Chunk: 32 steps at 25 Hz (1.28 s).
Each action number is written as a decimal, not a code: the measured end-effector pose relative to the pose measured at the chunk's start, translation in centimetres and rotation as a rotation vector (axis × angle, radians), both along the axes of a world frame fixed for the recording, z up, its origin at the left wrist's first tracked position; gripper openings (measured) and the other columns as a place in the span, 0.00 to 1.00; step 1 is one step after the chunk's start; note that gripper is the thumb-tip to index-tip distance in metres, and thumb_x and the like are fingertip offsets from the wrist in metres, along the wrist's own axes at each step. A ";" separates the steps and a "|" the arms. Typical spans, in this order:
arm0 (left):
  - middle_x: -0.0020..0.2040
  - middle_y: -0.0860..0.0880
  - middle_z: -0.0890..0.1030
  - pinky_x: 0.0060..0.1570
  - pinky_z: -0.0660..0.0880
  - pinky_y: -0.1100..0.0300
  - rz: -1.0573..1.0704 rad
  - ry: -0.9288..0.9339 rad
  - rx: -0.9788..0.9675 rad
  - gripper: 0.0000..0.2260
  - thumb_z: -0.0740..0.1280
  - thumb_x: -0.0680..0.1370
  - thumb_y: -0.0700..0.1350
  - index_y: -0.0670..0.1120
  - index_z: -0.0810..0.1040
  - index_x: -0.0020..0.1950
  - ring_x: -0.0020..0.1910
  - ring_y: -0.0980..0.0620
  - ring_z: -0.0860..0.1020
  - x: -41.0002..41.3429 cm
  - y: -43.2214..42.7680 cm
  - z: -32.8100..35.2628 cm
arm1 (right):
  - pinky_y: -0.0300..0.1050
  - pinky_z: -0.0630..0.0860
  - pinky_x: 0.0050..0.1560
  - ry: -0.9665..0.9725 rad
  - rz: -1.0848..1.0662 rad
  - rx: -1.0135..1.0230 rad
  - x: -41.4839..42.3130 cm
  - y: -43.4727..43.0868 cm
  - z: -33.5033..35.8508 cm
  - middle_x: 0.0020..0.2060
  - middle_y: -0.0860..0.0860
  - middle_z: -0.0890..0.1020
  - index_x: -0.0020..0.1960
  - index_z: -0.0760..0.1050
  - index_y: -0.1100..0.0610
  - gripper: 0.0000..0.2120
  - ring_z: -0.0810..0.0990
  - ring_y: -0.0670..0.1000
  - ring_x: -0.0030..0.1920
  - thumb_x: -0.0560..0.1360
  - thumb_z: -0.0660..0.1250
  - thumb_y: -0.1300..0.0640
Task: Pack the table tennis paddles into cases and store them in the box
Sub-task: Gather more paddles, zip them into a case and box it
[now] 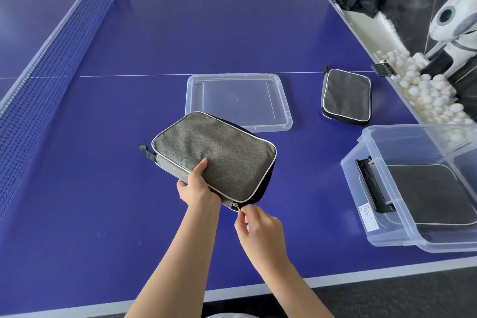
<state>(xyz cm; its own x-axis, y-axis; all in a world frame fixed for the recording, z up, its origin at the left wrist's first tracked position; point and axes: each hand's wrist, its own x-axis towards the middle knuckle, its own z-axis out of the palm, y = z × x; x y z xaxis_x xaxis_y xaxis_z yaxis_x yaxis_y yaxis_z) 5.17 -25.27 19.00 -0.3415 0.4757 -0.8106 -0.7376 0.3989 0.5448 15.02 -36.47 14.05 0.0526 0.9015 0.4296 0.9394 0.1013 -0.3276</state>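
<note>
A grey fabric paddle case [219,152] with pale piping sits tilted, lifted off the blue table [129,214] at the centre. My left hand [197,183] grips its near edge, thumb on top. My right hand [255,227] pinches the zipper pull [235,206] at the case's near corner. A second grey case [346,97] lies flat at the right. The clear plastic box [374,214] stands at the near right corner with a dark case [428,193] inside. No bare paddle is visible.
The box's clear lid [237,100] lies flat behind the held case. The net [49,59] crosses the left side. A ball machine [454,28] and a trough of several white balls [423,90] border the right edge. The table's near edge is close to me.
</note>
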 end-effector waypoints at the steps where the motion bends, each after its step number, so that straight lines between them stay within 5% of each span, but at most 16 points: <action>1: 0.43 0.51 0.78 0.32 0.72 0.59 0.000 -0.001 0.000 0.18 0.76 0.66 0.38 0.45 0.71 0.49 0.38 0.52 0.77 -0.1 0.0 0.0 | 0.36 0.68 0.18 0.019 -0.004 -0.009 0.0 -0.1 -0.2 0.23 0.48 0.72 0.32 0.74 0.56 0.08 0.69 0.46 0.20 0.69 0.68 0.58; 10: 0.44 0.50 0.80 0.49 0.80 0.49 -0.014 0.117 0.039 0.14 0.77 0.62 0.40 0.47 0.72 0.38 0.42 0.48 0.79 -1.6 -0.2 -0.5 | 0.37 0.62 0.20 0.120 -0.104 -0.053 3.2 0.0 0.1 0.23 0.48 0.70 0.31 0.69 0.57 0.11 0.66 0.48 0.21 0.70 0.66 0.58; 20: 0.48 0.49 0.82 0.44 0.79 0.53 -0.111 0.053 0.152 0.14 0.75 0.67 0.38 0.45 0.76 0.48 0.45 0.49 0.81 -2.4 -0.8 0.8 | 0.47 0.69 0.22 0.269 -0.197 -0.080 7.9 5.2 1.7 0.23 0.52 0.72 0.33 0.70 0.60 0.12 0.70 0.55 0.24 0.71 0.71 0.63; 24: 0.50 0.48 0.84 0.43 0.79 0.54 -0.167 0.043 0.223 0.17 0.75 0.67 0.37 0.45 0.78 0.54 0.46 0.48 0.83 -3.3 -0.6 1.3 | 0.38 0.65 0.27 0.351 -0.176 -0.052 9.3 6.9 2.7 0.25 0.50 0.75 0.35 0.72 0.60 0.10 0.71 0.52 0.26 0.72 0.71 0.64; 27: 0.52 0.47 0.84 0.42 0.79 0.54 -0.243 0.050 0.279 0.18 0.74 0.68 0.37 0.45 0.79 0.56 0.48 0.47 0.83 -3.9 -0.5 1.4 | 0.41 0.70 0.29 0.420 -0.107 -0.055 10.1 8.4 3.8 0.26 0.47 0.76 0.37 0.75 0.60 0.08 0.74 0.50 0.27 0.73 0.70 0.62; 32: 0.53 0.46 0.84 0.57 0.77 0.42 -0.423 0.082 0.380 0.21 0.75 0.64 0.38 0.46 0.78 0.55 0.54 0.43 0.82 -5.1 -0.3 2.0 | 0.38 0.72 0.30 0.504 0.025 -0.072 10.5 10.1 5.7 0.26 0.51 0.78 0.39 0.77 0.61 0.05 0.76 0.51 0.29 0.74 0.69 0.65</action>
<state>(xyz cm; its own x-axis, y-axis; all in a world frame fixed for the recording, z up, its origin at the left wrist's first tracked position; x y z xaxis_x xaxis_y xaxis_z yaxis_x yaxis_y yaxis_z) 0.10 -25.56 21.02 -0.1129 0.8372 -0.5352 -0.5054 0.4154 0.7563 25.52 -26.33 19.72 0.2159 0.9313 0.2933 0.6602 0.0821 -0.7466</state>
